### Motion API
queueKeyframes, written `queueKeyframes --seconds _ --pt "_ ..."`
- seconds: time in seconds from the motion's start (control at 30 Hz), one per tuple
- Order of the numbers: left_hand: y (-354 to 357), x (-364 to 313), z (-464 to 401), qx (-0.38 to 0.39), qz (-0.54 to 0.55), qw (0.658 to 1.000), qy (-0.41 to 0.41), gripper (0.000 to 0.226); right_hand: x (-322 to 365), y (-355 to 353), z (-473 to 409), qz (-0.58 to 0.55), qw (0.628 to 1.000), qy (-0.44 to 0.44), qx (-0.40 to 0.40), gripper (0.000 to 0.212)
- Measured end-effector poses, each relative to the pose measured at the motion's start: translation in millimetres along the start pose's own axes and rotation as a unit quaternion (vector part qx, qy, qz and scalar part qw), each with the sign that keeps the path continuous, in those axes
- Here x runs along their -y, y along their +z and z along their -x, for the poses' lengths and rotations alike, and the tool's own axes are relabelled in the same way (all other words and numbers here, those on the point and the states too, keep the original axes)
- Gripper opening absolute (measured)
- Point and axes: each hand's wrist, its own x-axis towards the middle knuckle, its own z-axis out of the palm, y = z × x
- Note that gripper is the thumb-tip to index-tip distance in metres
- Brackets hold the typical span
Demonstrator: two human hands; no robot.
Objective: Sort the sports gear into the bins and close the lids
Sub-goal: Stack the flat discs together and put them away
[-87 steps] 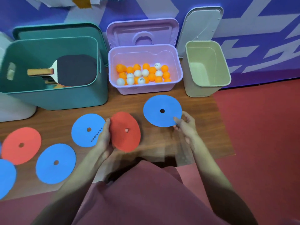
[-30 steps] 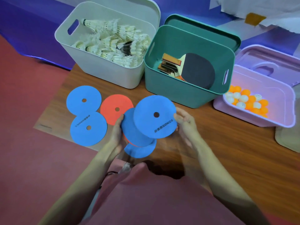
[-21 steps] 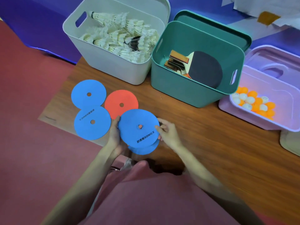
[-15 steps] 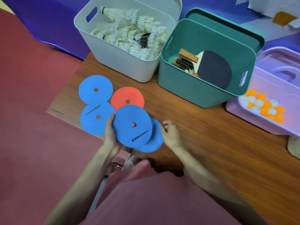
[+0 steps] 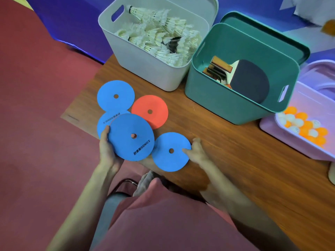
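Observation:
My left hand [image 5: 107, 151] grips a stack of flat discs [image 5: 131, 136], a blue one with black lettering on top and a thin red edge showing beneath. My right hand [image 5: 196, 151] pinches the right edge of another blue disc [image 5: 169, 152] lying near the table's front edge. On the table to the left lie a blue disc [image 5: 116, 96], a red disc [image 5: 150, 111] and a lettered blue disc [image 5: 107, 119], partly hidden under the held stack.
Three open bins stand along the back of the wooden table [image 5: 235, 151]: a white bin [image 5: 145, 66] of shuttlecocks, a green bin [image 5: 226, 104] with table tennis paddles and a lilac bin [image 5: 297, 145] of orange and white balls. Red floor lies left.
My left hand has carried the disc stack leftwards, over the lettered blue disc. My right hand let go of the stack and now pinches the lower blue disc on the table.

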Motion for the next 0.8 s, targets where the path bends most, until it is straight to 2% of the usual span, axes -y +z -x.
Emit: queueKeyframes --seconds 0.03,0.1,0.2,0.27,0.37,0.43,0.5,0.6,0.7,0.8 --pt "0 -1 0 -0.003 0.002 1.0 0.001 0.035 -2 -7 1 -0.009 1.0 -0.008 0.025 0.02" --pt "-1 -3 -2 -0.012 0.002 1.0 0.0 0.035 -3 -22 5 -0.042 0.997 -0.039 0.044 0.018" --pt "2 -4 -2 -0.015 0.001 1.0 -0.003 0.034 8 -47 16 -0.123 0.986 -0.112 0.002 0.022" --pt "5 -3 -1 -0.012 0.001 1.0 -0.005 0.036 18 -58 22 -0.222 0.966 -0.129 -0.02 0.021" --pt "8 0 1 0.002 0.0 1.0 -0.012 0.045 40 -64 34 -0.39 0.914 -0.101 0.038 0.022" --pt "12 2 3 0.005 0.005 1.0 -0.025 0.048 56 -58 39 -0.42 0.897 -0.102 0.094 0.026" --pt "18 4 5 0.008 0.012 0.999 -0.041 0.048 67 -44 40 -0.397 0.9 -0.116 0.139 0.029" --pt "25 8 7 0.025 0.023 0.998 -0.055 0.049 78 -16 36 -0.299 0.927 -0.145 0.173 0.027" --pt "28 8 9 0.027 0.043 0.995 -0.087 0.053 84 8 28 -0.171 0.959 -0.194 0.113 0.026" --pt "25 6 13 0.023 0.057 0.994 -0.095 0.047 81 23 19 -0.115 0.965 -0.228 0.063 0.024"
